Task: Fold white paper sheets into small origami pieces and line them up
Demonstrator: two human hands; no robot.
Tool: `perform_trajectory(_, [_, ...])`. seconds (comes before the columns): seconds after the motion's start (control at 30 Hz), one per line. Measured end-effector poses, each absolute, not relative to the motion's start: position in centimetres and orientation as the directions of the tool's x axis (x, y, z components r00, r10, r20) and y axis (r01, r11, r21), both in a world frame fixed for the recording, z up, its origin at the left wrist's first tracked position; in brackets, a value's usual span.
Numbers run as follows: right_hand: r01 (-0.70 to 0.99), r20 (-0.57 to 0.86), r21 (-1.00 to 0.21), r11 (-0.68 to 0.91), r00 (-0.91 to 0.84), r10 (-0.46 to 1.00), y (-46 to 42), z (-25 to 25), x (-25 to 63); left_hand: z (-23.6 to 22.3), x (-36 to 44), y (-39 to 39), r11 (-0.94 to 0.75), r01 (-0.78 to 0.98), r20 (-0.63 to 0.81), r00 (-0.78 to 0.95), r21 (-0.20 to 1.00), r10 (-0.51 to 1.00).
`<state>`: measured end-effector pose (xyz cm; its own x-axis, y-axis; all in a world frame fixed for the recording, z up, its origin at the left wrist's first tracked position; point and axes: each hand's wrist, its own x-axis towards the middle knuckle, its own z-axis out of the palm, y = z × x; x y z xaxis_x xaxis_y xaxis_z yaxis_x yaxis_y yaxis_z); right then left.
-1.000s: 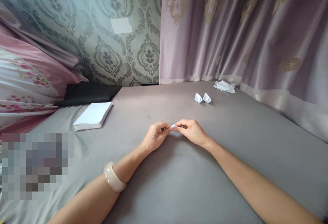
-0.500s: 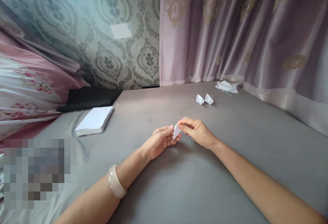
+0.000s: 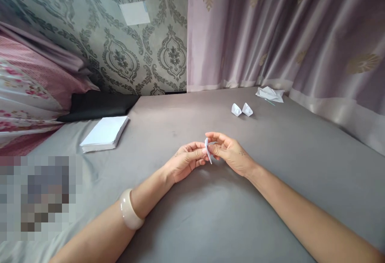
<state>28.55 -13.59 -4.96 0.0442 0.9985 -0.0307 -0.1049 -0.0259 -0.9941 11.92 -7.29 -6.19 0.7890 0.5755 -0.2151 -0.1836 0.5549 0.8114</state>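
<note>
A small piece of folded white paper [image 3: 209, 156] is held between both hands above the grey sheet, turned nearly edge-on to me. My left hand [image 3: 188, 159], with a pale bangle [image 3: 130, 210] on its wrist, pinches the paper from the left with thumb and fingers. From the right, my right hand [image 3: 230, 153] grips it too, the thumb against the paper and the index finger reaching over its top. Part of the paper is hidden by the fingers. Two small folded paper shapes [image 3: 236, 110] stand side by side beyond my right hand.
A thick stack of white paper [image 3: 105, 132] lies at the left, in front of a black cloth-like item [image 3: 102, 104]. More folded paper [image 3: 270, 94] rests at the far right by the curtain [image 3: 234, 34]. A grey sheet [image 3: 174, 235] covers the surface.
The folded paper has turned from showing its flat face to nearly edge-on. My left thumb and fingers have closed on it. The view has tipped slightly downward.
</note>
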Motion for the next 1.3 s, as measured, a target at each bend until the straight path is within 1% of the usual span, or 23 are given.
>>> perform_trajectory(0.13, [-0.069, -0.097, -0.993, -0.094, 0.027, 0.995, -13.73, -4.84, 28.82, -6.18, 11.96, -7.26, 0.482, -0.207, -0.188, 0.736, 0.851, 0.650])
perform_trajectory(0.3, [-0.068, -0.136, -0.989, -0.134, 0.020, 0.991, -13.79, -4.88, 29.03, -6.19, 11.88, -7.31, 0.302, -0.236, -0.054, 0.699, 0.924, 0.713])
perform_trajectory(0.4, [-0.062, -0.154, -0.986, -0.153, 0.013, 0.988, -13.78, -4.98, 29.10, -6.01, 11.82, -7.54, 0.204, -0.217, -0.004, 0.676, 0.954, 0.737])
perform_trajectory(0.53, [-0.052, -0.167, -0.985, -0.164, 0.048, 0.985, -13.72, -5.24, 29.15, -5.69, 11.77, -7.87, 0.137, -0.163, 0.005, 0.661, 0.977, 0.750])
perform_trajectory(0.77, [-0.093, -0.178, -0.981, -0.168, 0.110, 0.978, -13.61, -5.46, 28.85, -5.80, 11.84, -7.85, 0.164, -0.144, -0.033, 0.643, 0.976, 0.765])
perform_trajectory(0.93, [-0.105, -0.171, -0.982, -0.158, 0.120, 0.978, -13.60, -5.39, 28.77, -5.76, 11.95, -7.87, 0.164, -0.159, -0.021, 0.655, 0.973, 0.755])
perform_trajectory(1.07, [-0.115, -0.159, -0.982, -0.147, 0.100, 0.982, -13.59, -5.41, 28.93, -5.82, 11.90, -7.97, 0.163, -0.169, -0.010, 0.664, 0.972, 0.748])
perform_trajectory(1.17, [-0.122, -0.143, -0.983, -0.137, 0.046, 0.989, -13.61, -5.30, 29.06, -5.90, 11.84, -8.00, 0.188, -0.185, -0.008, 0.690, 0.965, 0.724])
perform_trajectory(1.3, [-0.121, -0.141, -0.982, -0.143, -0.024, 0.990, -13.62, -5.06, 29.38, -5.85, 11.76, -7.85, 0.253, -0.153, -0.057, 0.744, 0.955, 0.666])
